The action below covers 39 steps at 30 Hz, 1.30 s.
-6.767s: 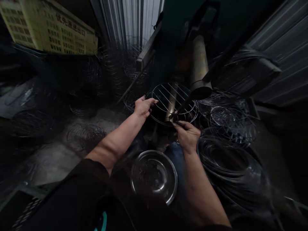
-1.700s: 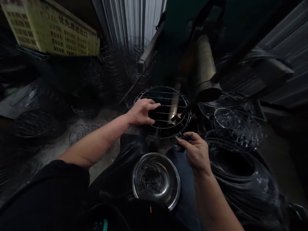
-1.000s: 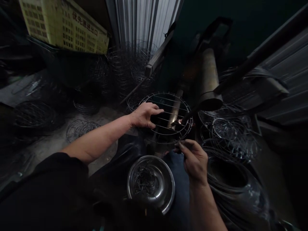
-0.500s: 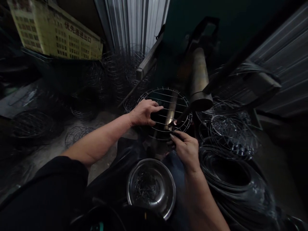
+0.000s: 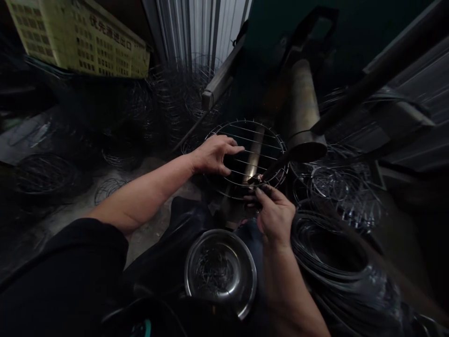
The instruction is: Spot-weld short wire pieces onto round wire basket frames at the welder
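A round wire rack (image 5: 261, 154) with parallel cross wires lies roughly level in front of me. My left hand (image 5: 214, 155) grips its left rim, thumb and forefinger reaching over the wires. At the near right rim, the fingertips of my right hand (image 5: 276, 209) are pinched together; what is between them is too small to make out. Just above those fingertips, a dark metal arm meets the upper end of a brass-coloured rod (image 5: 255, 157) at the rack's edge. Below the hands, a shiny steel bowl (image 5: 242, 264) holds short thin wire pieces (image 5: 212, 271).
A thick metal cylinder (image 5: 304, 103) juts out beyond the rack. Coiled wire (image 5: 305, 243) and more wire racks (image 5: 345, 187) lie on the right. A yellow crate (image 5: 105, 44) stands at the upper left, with stacked wire rings (image 5: 168, 103) beside it.
The view has shifted slightly, with the machine now further right. The rack and both hands appear slightly higher and to the right. Both hands keep about the same hold.
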Each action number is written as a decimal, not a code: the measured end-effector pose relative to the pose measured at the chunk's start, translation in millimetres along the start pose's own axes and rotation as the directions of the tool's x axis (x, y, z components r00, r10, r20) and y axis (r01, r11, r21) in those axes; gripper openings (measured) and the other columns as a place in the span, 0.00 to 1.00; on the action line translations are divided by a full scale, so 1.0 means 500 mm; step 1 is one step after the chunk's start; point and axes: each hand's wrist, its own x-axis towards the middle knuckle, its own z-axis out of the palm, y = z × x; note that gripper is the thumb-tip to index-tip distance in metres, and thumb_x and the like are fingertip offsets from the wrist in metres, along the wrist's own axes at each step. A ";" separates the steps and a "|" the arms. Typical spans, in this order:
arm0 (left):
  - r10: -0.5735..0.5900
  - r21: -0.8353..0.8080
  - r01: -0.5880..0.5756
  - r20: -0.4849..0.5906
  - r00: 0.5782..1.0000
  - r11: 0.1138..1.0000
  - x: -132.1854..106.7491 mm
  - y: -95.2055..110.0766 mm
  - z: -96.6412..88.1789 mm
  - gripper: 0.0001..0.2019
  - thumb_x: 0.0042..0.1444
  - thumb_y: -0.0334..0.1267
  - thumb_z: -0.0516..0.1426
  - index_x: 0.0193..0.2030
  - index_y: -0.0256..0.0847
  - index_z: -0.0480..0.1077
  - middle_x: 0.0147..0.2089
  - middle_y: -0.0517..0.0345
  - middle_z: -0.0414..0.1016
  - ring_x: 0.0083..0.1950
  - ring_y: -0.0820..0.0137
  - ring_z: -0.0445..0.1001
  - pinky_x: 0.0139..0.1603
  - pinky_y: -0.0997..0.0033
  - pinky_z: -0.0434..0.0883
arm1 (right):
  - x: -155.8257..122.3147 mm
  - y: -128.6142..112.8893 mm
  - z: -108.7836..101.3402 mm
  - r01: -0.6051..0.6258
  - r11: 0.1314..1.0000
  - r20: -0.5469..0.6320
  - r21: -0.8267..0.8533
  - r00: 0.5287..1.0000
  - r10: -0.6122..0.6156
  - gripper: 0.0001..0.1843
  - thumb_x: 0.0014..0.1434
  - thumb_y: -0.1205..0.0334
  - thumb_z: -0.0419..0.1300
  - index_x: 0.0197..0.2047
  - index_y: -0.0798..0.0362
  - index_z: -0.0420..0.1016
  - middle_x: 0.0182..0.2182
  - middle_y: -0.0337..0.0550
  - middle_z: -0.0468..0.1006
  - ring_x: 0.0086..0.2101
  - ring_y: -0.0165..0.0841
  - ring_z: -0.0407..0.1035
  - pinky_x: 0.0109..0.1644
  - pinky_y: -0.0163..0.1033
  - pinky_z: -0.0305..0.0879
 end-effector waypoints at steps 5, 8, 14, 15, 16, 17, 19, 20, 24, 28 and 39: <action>0.015 0.004 -0.015 0.034 0.999 1.000 0.000 -0.001 0.002 0.34 0.38 0.36 0.65 0.57 0.36 0.72 0.52 0.46 0.75 0.51 0.57 0.73 0.52 0.59 0.69 | -0.006 0.031 -0.022 0.049 0.995 -0.016 -0.092 0.999 -0.050 0.17 0.43 0.56 0.71 0.35 0.56 0.78 0.24 0.39 0.78 0.20 0.32 0.74 0.21 0.34 0.69; 0.021 -0.006 -0.021 0.041 0.999 1.000 0.003 -0.006 0.001 0.33 0.39 0.37 0.65 0.57 0.37 0.71 0.52 0.47 0.75 0.52 0.57 0.73 0.53 0.59 0.69 | -0.005 0.035 -0.028 0.073 0.992 0.010 -0.098 0.997 -0.072 0.16 0.44 0.56 0.71 0.34 0.56 0.78 0.24 0.40 0.79 0.20 0.33 0.74 0.23 0.35 0.70; 0.033 -0.040 -0.031 0.048 0.998 0.999 0.013 -0.015 0.000 0.33 0.40 0.37 0.65 0.58 0.37 0.71 0.53 0.47 0.75 0.52 0.57 0.73 0.54 0.58 0.68 | 0.003 0.031 -0.033 0.108 0.988 0.032 -0.108 0.994 -0.105 0.14 0.44 0.57 0.71 0.33 0.55 0.79 0.24 0.39 0.79 0.20 0.32 0.73 0.27 0.38 0.71; 0.039 -0.046 -0.037 0.047 0.998 0.998 0.015 -0.016 0.001 0.33 0.40 0.37 0.65 0.57 0.37 0.71 0.53 0.47 0.75 0.52 0.57 0.73 0.54 0.58 0.69 | 0.005 0.033 -0.035 0.117 0.987 0.033 -0.107 0.993 -0.114 0.14 0.44 0.57 0.71 0.34 0.55 0.79 0.24 0.39 0.79 0.21 0.32 0.74 0.28 0.37 0.71; 0.045 -0.053 -0.042 0.047 0.998 0.998 0.017 -0.017 0.002 0.33 0.39 0.37 0.65 0.57 0.38 0.71 0.53 0.47 0.75 0.52 0.57 0.73 0.54 0.58 0.69 | 0.006 0.035 -0.037 0.125 0.987 0.033 -0.103 0.992 -0.122 0.13 0.45 0.58 0.71 0.34 0.55 0.79 0.24 0.38 0.79 0.21 0.32 0.74 0.28 0.37 0.71; 0.047 -0.059 -0.044 0.050 0.998 0.997 0.018 -0.018 0.003 0.33 0.39 0.37 0.65 0.57 0.38 0.71 0.52 0.47 0.75 0.52 0.57 0.73 0.54 0.58 0.69 | 0.007 0.037 -0.039 0.132 0.987 0.033 -0.097 0.991 -0.129 0.12 0.45 0.59 0.71 0.34 0.54 0.79 0.24 0.38 0.79 0.21 0.32 0.74 0.28 0.36 0.71; 0.042 -0.071 -0.038 0.057 0.997 0.997 0.022 -0.020 0.006 0.34 0.39 0.37 0.65 0.57 0.37 0.71 0.52 0.47 0.75 0.52 0.57 0.73 0.54 0.58 0.69 | 0.010 0.038 -0.041 0.142 0.987 0.033 -0.081 0.990 -0.140 0.11 0.45 0.60 0.71 0.33 0.54 0.80 0.24 0.37 0.79 0.21 0.31 0.74 0.28 0.35 0.70; 0.037 -0.078 -0.032 0.061 0.997 0.996 0.023 -0.020 0.007 0.34 0.39 0.36 0.65 0.57 0.36 0.71 0.52 0.46 0.75 0.52 0.57 0.73 0.54 0.59 0.69 | 0.011 0.038 -0.042 0.143 0.987 0.033 -0.074 0.990 -0.141 0.11 0.45 0.60 0.71 0.33 0.54 0.80 0.24 0.37 0.79 0.21 0.31 0.74 0.28 0.35 0.70; 0.026 -0.107 -0.020 0.055 0.998 0.994 0.027 -0.024 0.010 0.33 0.38 0.36 0.66 0.57 0.38 0.72 0.52 0.49 0.75 0.52 0.59 0.74 0.54 0.61 0.69 | 0.013 0.027 -0.040 0.148 0.984 0.032 -0.100 0.989 -0.146 0.12 0.44 0.59 0.71 0.32 0.55 0.80 0.24 0.38 0.79 0.20 0.31 0.73 0.26 0.35 0.70; 0.015 -0.137 -0.008 0.051 0.999 0.991 0.031 -0.029 0.014 0.33 0.38 0.35 0.67 0.57 0.39 0.72 0.53 0.50 0.75 0.52 0.59 0.74 0.53 0.62 0.70 | 0.018 0.017 -0.039 0.138 0.981 0.023 -0.136 0.990 -0.136 0.13 0.44 0.58 0.71 0.32 0.55 0.80 0.24 0.39 0.79 0.20 0.32 0.73 0.26 0.35 0.69; -0.042 -0.194 0.063 0.115 0.993 0.979 0.050 -0.034 0.014 0.33 0.37 0.33 0.67 0.55 0.38 0.74 0.50 0.54 0.76 0.51 0.61 0.75 0.52 0.68 0.70 | 0.032 0.011 -0.040 0.076 0.988 0.034 -0.134 0.997 -0.072 0.15 0.45 0.58 0.71 0.35 0.56 0.79 0.24 0.40 0.79 0.19 0.31 0.73 0.24 0.34 0.69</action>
